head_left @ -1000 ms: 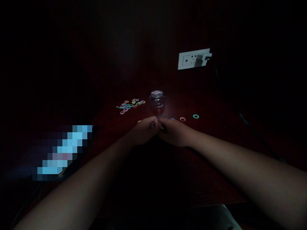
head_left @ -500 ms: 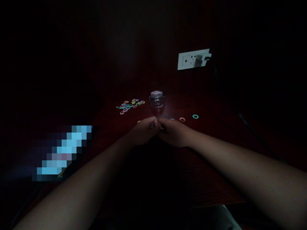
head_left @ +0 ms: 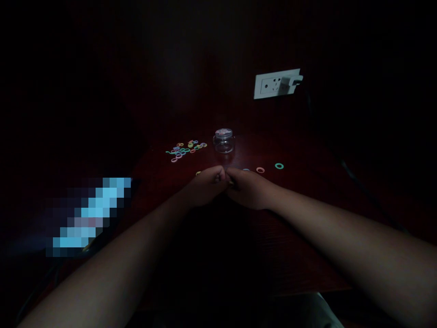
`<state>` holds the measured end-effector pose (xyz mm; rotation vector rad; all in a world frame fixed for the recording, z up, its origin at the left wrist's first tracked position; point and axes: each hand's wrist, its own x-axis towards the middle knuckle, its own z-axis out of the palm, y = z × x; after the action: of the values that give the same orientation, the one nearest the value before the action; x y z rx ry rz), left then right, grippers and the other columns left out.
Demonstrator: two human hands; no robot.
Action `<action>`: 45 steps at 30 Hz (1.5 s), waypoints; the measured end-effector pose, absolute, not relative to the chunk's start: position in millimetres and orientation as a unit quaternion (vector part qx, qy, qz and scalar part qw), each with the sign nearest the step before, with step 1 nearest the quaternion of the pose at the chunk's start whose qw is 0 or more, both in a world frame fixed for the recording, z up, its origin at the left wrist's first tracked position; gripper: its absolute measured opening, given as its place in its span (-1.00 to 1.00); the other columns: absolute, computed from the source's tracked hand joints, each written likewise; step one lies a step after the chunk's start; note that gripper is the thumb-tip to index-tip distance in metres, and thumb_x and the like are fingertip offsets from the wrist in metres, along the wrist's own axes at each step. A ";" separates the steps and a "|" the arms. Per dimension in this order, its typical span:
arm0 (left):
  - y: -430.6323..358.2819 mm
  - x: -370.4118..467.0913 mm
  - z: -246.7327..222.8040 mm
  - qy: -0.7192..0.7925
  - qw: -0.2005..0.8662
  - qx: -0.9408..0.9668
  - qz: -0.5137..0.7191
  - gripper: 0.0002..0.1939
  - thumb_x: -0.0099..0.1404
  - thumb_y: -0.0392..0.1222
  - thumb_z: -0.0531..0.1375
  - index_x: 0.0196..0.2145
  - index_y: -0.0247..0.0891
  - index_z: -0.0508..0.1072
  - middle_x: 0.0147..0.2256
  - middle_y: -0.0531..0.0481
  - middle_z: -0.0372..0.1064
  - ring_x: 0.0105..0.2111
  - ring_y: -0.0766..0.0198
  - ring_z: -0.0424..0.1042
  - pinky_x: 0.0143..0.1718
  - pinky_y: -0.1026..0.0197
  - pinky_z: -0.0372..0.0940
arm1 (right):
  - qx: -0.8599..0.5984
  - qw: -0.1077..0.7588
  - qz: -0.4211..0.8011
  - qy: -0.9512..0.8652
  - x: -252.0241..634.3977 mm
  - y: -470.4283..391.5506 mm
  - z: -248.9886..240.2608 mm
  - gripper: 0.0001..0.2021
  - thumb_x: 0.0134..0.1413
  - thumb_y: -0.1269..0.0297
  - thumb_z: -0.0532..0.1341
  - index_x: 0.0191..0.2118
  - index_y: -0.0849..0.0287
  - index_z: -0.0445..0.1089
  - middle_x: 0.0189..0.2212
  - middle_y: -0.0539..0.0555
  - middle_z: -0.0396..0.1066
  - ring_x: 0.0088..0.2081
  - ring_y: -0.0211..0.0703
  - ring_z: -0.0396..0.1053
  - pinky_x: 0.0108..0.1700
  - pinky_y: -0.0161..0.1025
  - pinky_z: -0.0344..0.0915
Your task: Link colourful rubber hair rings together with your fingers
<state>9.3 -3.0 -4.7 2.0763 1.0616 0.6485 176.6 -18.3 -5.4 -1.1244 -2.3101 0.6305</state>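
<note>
The scene is very dark. My left hand [head_left: 206,187] and my right hand [head_left: 247,187] rest on a dark red wooden table [head_left: 300,255], fingers curled, knuckles meeting at the middle. What lies between the fingertips is hidden. Just behind them stands a small clear jar [head_left: 224,140] with a lid. A scatter of small coloured rings [head_left: 185,149] lies left of the jar. A pink ring [head_left: 260,170] and a green ring [head_left: 279,166] lie apart at the right, close to my right hand.
A white wall socket [head_left: 277,84] with a plug in it sits behind the table at the right; a dark cable runs down from it. A lit, blurred screen [head_left: 90,214] glows at the left. The surroundings are black.
</note>
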 end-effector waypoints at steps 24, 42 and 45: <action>-2.2 8.9 -7.4 0.402 0.345 0.809 0.253 -0.87 0.19 -0.19 0.03 -0.40 -0.30 0.26 -0.40 0.02 0.30 -0.43 0.37 0.25 -0.45 0.32 0.14 | -0.439 0.225 0.240 -0.836 175.9 -21.9 -0.2 -0.76 -0.12 0.43 0.12 -0.24 0.13 0.27 -0.31 0.05 0.40 -0.32 -0.18 0.32 -0.34 -0.26 0.16; -2.5 8.7 -6.4 0.396 0.353 0.807 0.259 -0.88 0.19 -0.19 0.03 -0.42 -0.30 0.24 -0.40 0.04 0.29 -0.42 0.39 0.24 -0.44 0.35 0.14 | -0.421 0.233 0.223 -0.848 177.1 -20.4 -2.3 -0.78 -0.10 0.41 0.10 -0.23 0.13 0.25 -0.31 0.05 0.40 -0.33 -0.19 0.32 -0.34 -0.27 0.17; -3.0 8.8 -5.8 0.406 0.343 0.808 0.254 -0.86 0.19 -0.17 0.03 -0.44 -0.30 0.22 -0.42 0.05 0.29 -0.44 0.39 0.24 -0.45 0.35 0.13 | -0.422 0.227 0.223 -0.849 177.5 -19.4 -2.7 -0.79 -0.11 0.41 0.11 -0.25 0.13 0.25 -0.33 0.05 0.40 -0.34 -0.19 0.32 -0.35 -0.27 0.16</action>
<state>8.8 -3.0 -5.8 2.1012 1.0549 0.6609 177.5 -19.4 -2.7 -1.1629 -2.3382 0.6140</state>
